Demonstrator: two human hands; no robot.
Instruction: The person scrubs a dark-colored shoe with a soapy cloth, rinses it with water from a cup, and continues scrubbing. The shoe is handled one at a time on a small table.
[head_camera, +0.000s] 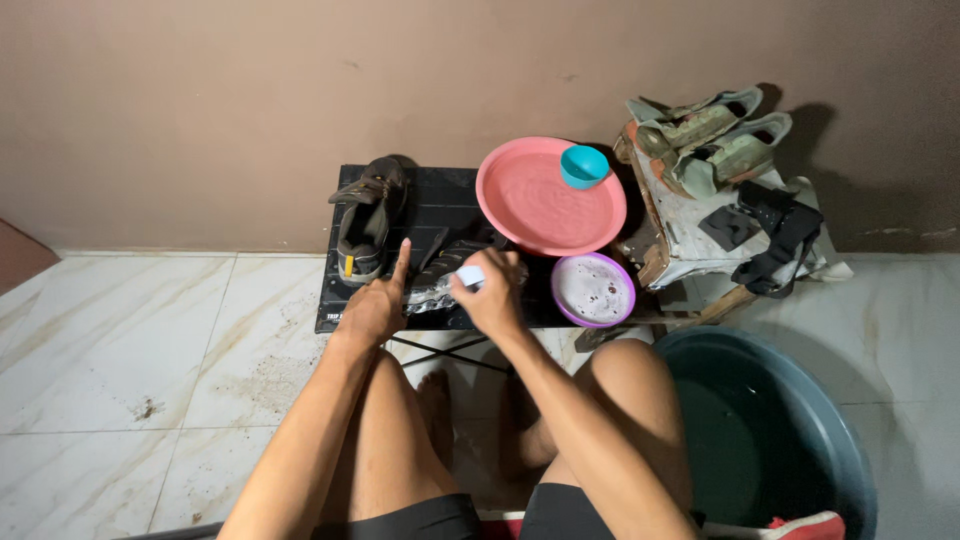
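Shoe at the left edge: a dark shoe (367, 218) with a yellow tab is stood upright near the table's back-left corner, untouched; no suds are seen on it, so it is judged not yet washed.
Left hand: the left hand (375, 305) is rested at the table's front edge, forefinger stretched upward, the other fingers curled loosely, nothing held; it is laid just beside the foamy shoe.
Shoe in work: a second dark shoe (447, 272) is laid on its side near the middle of the front edge, whitish foam seen on its lower part; scrubbing is judged to be under way, rinsing not yet done.
Right hand: the right hand (492, 290) is closed around a small white object (470, 276), pressed against that shoe; whether brush or sponge cannot be told.
Dishes: a pink basin (550, 197) with a teal cup (584, 166) on its rim is set at the back-right corner; a purple bowl (593, 290) of soapy water is placed at the front-right corner.
Surface: a small black folding table (430, 200) is used.
Right of the table: green shoes (708, 140) and black straps are piled on a rough board.
Room: a marble-patterned tile floor (120, 350), dirt-speckled, a brown wall (250, 100) and a dark tub (770, 440) of water are seen.
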